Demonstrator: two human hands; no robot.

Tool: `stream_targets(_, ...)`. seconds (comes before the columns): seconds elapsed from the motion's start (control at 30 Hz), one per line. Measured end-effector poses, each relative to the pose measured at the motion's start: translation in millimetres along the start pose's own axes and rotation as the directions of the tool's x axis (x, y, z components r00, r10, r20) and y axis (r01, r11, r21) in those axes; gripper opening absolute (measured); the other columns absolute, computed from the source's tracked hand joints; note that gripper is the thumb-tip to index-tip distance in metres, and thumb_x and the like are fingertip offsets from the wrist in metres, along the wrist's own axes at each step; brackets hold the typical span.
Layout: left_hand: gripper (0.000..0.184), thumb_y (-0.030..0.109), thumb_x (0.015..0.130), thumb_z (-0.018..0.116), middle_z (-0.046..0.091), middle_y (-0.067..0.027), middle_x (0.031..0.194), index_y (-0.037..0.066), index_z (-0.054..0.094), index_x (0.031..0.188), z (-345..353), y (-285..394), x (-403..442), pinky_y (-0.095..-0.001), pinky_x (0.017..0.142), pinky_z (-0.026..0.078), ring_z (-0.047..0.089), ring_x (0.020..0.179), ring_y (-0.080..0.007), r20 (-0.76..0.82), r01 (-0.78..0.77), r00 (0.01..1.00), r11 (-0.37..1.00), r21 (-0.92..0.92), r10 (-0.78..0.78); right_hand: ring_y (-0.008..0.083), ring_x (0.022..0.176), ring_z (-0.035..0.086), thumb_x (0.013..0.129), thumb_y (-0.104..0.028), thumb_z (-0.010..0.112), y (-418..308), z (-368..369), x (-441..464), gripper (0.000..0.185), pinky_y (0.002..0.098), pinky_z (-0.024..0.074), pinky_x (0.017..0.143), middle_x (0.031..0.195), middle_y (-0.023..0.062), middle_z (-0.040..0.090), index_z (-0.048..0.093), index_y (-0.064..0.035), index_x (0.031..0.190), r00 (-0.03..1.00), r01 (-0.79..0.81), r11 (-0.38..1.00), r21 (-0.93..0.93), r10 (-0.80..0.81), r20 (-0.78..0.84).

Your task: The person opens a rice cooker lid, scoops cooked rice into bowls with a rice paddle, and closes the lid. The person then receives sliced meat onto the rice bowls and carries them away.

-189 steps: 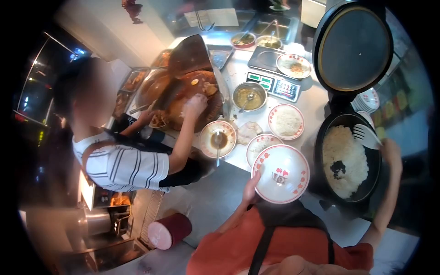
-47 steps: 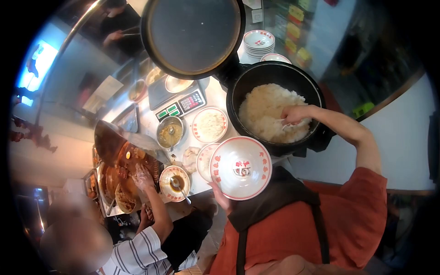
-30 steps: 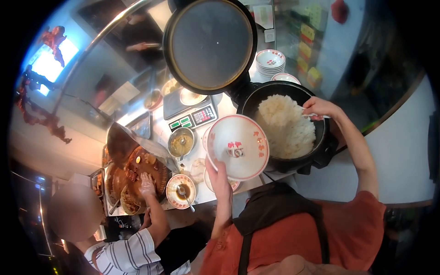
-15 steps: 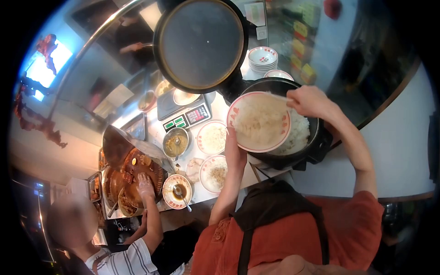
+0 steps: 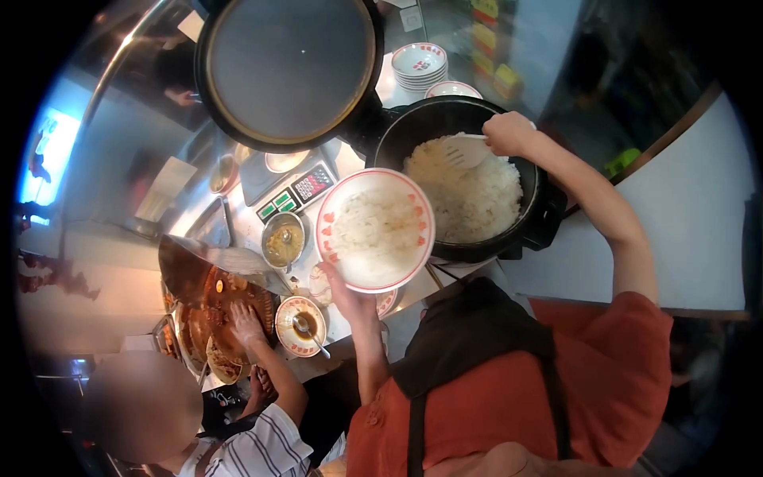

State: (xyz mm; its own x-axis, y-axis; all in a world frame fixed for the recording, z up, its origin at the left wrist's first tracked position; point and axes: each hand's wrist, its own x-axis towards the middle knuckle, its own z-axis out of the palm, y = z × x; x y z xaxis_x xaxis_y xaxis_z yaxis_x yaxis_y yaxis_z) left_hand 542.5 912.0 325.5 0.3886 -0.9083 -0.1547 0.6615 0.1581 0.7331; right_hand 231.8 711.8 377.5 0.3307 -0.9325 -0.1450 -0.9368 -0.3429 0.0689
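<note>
Bowl [image 5: 373,274] beside the cooker [image 5: 544,191], apparently mid-filling.
In our left hand [image 5: 347,298], fingers pinch its rim; in our right hand [image 5: 510,133], they wrap the paddle [image 5: 465,151]; more rice [image 5: 485,199] wants it level.

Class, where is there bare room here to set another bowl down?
Widest: the pale surface right of the cooker, crossed by the right forearm. A counter sliver shows between scale and cooker; near the metal bowl and sauce bowl it is crowded.
</note>
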Motion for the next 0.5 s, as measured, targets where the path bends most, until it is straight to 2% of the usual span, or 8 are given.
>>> stream_targets(0.07,0.056,0.045,0.094,0.033,0.044,-0.0134,0.129,0.003,0.034,0.131,-3.3,6.6,-3.4,-0.0381,0.096,0.039,0.046,0.116,-0.0246,-0.013,0.003,1.0,1.0,0.001,-0.003,0.0314,0.077,0.064,0.069,-0.016,0.056,-2.6,11.5,6.8,0.02,0.0399,0.0502,0.069,0.08,0.0164,0.065,0.067,-0.0033,0.08,0.988,0.125,0.985,-0.121,-0.112,0.106)
stream_targets(0.1,0.055,0.043,0.096,0.028,0.041,-0.0138,0.132,0.003,0.031,0.133,-2.2,9.1,-5.4,-0.0382,0.1,0.035,0.043,0.119,-0.0254,-0.026,-0.001,1.0,1.0,-0.002,0.001,0.0314,0.077,0.064,0.069,-0.016,0.056,-4.7,15.2,8.9,0.02,0.0399,0.0502,0.069,0.08,0.0164,0.065,0.067,-0.0033,0.08,0.987,0.125,0.985,-0.117,-0.113,0.11)
stream_targets(0.2,0.055,0.043,0.096,0.027,0.04,-0.0139,0.133,0.002,0.031,0.133,-5.1,11.0,-12.3,-0.0387,0.1,0.035,0.043,0.119,-0.0257,-0.085,-0.026,0.996,0.999,0.021,0.027,0.0308,0.078,0.064,0.068,-0.014,0.056,-12.1,32.0,12.5,0.018,0.0393,0.0504,0.069,0.079,0.0162,0.065,0.067,-0.0045,0.079,0.972,0.157,0.982,-0.1,-0.136,0.192)
stream_targets(0.3,0.055,0.043,0.096,0.026,0.04,-0.0139,0.133,0.002,0.031,0.133,-15.5,8.5,-14.1,-0.0388,0.1,0.035,0.043,0.119,-0.0259,-0.143,-0.046,0.989,0.999,0.025,0.049,0.0312,0.078,0.064,0.068,-0.014,0.055,-14.3,48.7,18.8,0.019,0.0386,0.0504,0.069,0.079,0.0157,0.065,0.067,-0.0041,0.079,0.955,0.196,0.98,-0.026,-0.184,0.231)
stream_targets(0.37,0.059,0.048,0.092,0.038,0.047,-0.0138,0.127,0.001,0.037,0.129,-21.6,4.2,-16.1,-0.0383,0.094,0.042,0.05,0.113,-0.0254,-0.133,-0.071,0.989,0.997,-0.016,0.069,0.0316,0.078,0.064,0.07,-0.016,0.055,-17.2,56.2,16.9,0.02,0.0389,0.0499,0.07,0.08,0.0149,0.065,0.066,-0.0039,0.08,0.932,0.239,0.968,0.076,-0.25,0.263)
stream_targets(0.4,0.054,0.042,0.097,0.027,0.041,-0.0157,0.131,0.001,0.031,0.132,-18.5,5.8,-19.8,-0.0383,0.1,0.035,0.044,0.118,-0.026,-0.138,-0.072,0.988,0.997,0.034,0.076,0.0318,0.076,0.063,0.071,-0.018,0.055,-20.6,62.7,19.0,0.02,0.0402,0.0495,0.069,0.08,0.0144,0.065,0.066,-0.0036,0.079,0.899,0.306,0.951,0.052,-0.306,0.314)
stream_targets(0.5,0.054,0.04,0.096,0.033,0.043,-0.0145,0.128,-0.002,0.033,0.13,-19.0,4.4,-22.5,-0.0365,0.098,0.036,0.046,0.115,-0.0246,-0.179,-0.104,0.978,0.993,0.049,0.111,0.0312,0.072,0.063,0.071,-0.019,0.057,-29.7,69.1,6.7,0.02,0.0411,0.0487,0.068,0.073,0.0128,0.065,0.065,-0.0024,0.078,0.874,0.391,0.91,0.142,-0.415,0.253)
